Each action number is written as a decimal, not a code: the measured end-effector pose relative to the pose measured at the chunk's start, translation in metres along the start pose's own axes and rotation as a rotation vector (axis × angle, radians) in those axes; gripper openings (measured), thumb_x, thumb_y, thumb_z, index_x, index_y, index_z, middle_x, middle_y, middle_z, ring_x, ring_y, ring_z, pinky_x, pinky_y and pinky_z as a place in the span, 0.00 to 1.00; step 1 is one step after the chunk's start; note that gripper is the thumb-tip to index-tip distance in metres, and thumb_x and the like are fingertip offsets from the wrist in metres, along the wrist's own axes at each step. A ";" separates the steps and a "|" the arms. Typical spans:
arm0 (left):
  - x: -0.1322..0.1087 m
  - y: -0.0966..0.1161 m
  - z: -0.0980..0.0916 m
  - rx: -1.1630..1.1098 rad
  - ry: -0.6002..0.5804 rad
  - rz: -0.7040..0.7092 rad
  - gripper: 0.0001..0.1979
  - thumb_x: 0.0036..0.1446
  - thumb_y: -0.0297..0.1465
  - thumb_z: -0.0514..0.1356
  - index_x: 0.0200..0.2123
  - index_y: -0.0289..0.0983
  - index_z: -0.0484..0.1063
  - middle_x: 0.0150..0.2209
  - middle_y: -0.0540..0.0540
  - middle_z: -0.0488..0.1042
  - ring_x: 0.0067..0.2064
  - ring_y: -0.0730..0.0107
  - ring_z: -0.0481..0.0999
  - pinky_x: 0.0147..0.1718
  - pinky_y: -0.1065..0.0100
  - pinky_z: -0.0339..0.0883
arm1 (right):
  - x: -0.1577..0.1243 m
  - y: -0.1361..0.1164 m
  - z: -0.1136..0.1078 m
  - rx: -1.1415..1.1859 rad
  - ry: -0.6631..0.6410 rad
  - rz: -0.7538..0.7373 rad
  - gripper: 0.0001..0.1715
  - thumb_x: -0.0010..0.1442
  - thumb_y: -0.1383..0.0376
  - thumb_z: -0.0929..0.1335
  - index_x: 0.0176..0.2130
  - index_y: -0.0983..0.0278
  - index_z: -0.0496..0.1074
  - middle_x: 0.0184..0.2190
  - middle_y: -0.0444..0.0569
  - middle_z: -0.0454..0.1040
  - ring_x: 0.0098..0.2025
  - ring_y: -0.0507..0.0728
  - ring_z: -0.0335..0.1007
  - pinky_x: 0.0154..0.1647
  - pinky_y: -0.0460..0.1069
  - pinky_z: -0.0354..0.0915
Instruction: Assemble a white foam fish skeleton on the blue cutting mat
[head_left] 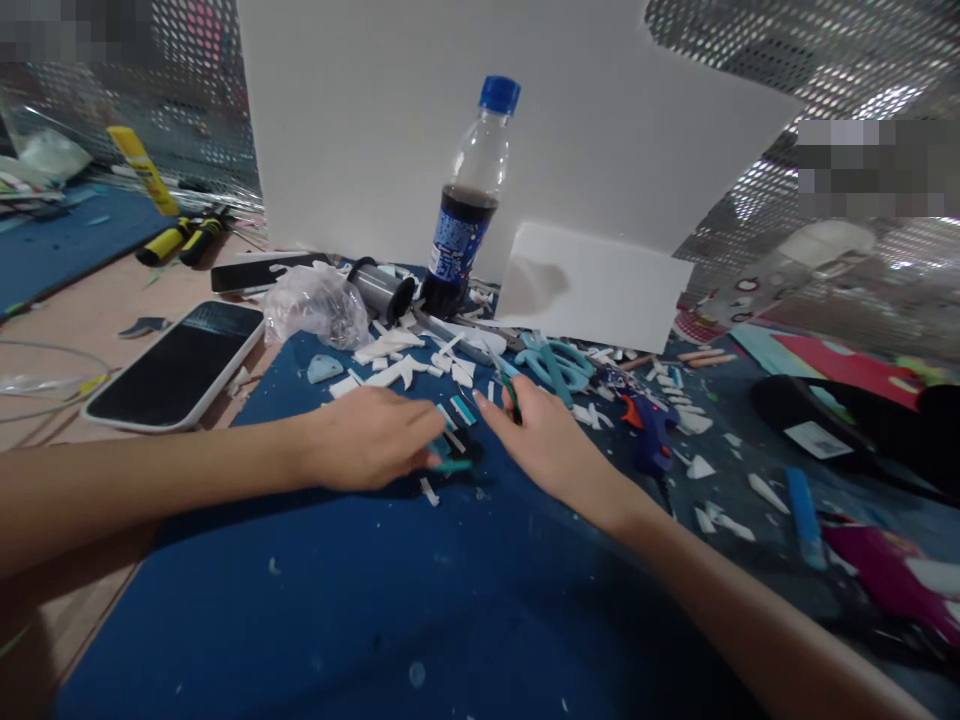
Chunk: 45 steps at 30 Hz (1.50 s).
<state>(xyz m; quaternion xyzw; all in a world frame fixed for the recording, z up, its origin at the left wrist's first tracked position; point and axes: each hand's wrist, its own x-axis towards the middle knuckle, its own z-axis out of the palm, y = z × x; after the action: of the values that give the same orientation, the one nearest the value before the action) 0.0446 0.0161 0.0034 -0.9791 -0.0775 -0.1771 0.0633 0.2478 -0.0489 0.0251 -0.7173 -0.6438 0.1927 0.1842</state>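
My left hand (375,437) is closed over the blue mat (360,600), its fingers curled down. A thin teal strip (454,466) sticks out from under its fingertips, and the fingers hide the rest. My right hand (551,440) is closed around a slim dark-green tool (512,397) between thumb and fingers; its exact kind is hard to make out. Between the two hands lie small blue-and-white pieces (463,409). A small white scrap (429,491) rests just below my left fingertips.
Behind the hands are white foam scraps (390,345), blue-handled scissors (559,365) and a cola bottle (469,200) before a white board (360,120). A glue gun (654,432) lies right. A phone (184,365), plastic bag (315,305) and grey spool (381,290) are left.
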 end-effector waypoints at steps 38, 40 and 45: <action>-0.022 -0.032 -0.054 0.509 -0.243 -0.769 0.16 0.65 0.34 0.44 0.33 0.35 0.68 0.19 0.47 0.63 0.20 0.71 0.60 0.22 0.68 0.41 | 0.020 0.018 -0.022 -0.010 0.121 0.105 0.25 0.51 0.59 0.70 0.44 0.67 0.60 0.16 0.40 0.61 0.18 0.54 0.59 0.19 0.48 0.50; -0.034 -0.032 -0.039 0.479 -0.260 -0.758 0.15 0.64 0.34 0.46 0.30 0.35 0.68 0.18 0.49 0.63 0.19 0.74 0.59 0.21 0.70 0.41 | 0.012 0.009 -0.019 0.049 0.093 0.048 0.19 0.54 0.59 0.69 0.41 0.65 0.61 0.16 0.39 0.61 0.18 0.51 0.57 0.19 0.47 0.50; -0.046 -0.035 -0.018 0.450 -0.345 -0.724 0.17 0.62 0.40 0.50 0.34 0.32 0.70 0.23 0.40 0.73 0.18 0.67 0.67 0.19 0.71 0.42 | -0.022 -0.027 -0.001 0.602 -0.404 0.071 0.20 0.66 0.52 0.58 0.28 0.61 0.60 0.13 0.36 0.57 0.12 0.46 0.51 0.14 0.45 0.52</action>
<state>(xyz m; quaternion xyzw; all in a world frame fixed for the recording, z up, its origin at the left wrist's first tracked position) -0.0105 0.0420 0.0073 -0.8661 -0.4603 -0.0009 0.1948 0.2229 -0.0680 0.0404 -0.6002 -0.5563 0.5176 0.2495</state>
